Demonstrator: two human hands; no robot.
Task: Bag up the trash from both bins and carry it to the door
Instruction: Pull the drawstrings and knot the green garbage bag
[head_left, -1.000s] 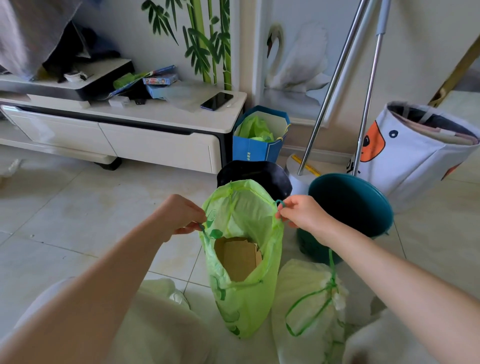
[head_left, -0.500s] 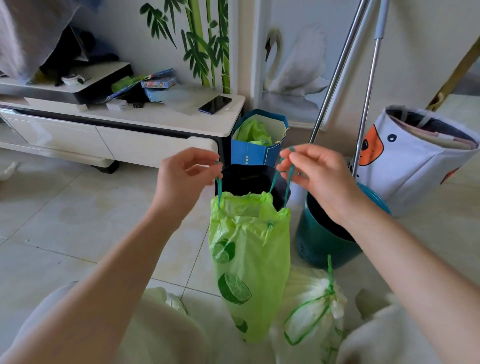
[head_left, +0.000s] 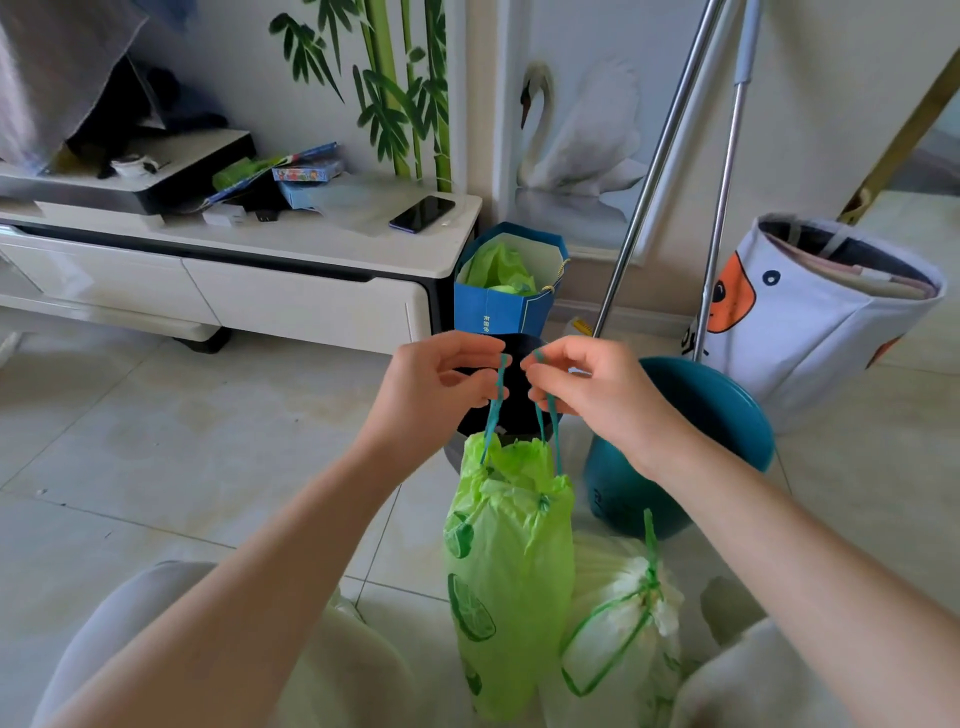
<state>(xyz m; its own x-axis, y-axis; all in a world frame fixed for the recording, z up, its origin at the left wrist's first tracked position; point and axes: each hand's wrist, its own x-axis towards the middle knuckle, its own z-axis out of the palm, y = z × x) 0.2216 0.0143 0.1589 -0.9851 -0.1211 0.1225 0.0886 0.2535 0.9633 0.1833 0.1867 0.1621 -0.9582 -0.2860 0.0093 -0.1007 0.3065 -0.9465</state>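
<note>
A green lime-print trash bag (head_left: 509, 561) hangs in front of me, its mouth cinched tight. My left hand (head_left: 441, 384) pinches one teal drawstring and my right hand (head_left: 587, 384) pinches the other, the two hands close together above the bag. A second, pale tied bag (head_left: 623, 623) with a green drawstring lies on the floor just right of it. Behind my hands stands a black bin (head_left: 514, 415), mostly hidden. A teal bin (head_left: 696, 410) sits tilted to the right.
A blue paper bag (head_left: 506, 312) with green plastic inside stands against the white TV cabinet (head_left: 311, 291), which carries a phone (head_left: 422, 213). Two metal mop poles (head_left: 670, 156) lean on the wall. A white fabric basket (head_left: 810, 322) stands at right. My knees fill the bottom.
The open bag, with cardboard visible inside, has been drawn closed. Both hands rose with the drawstrings and came together above the cinched mouth.
</note>
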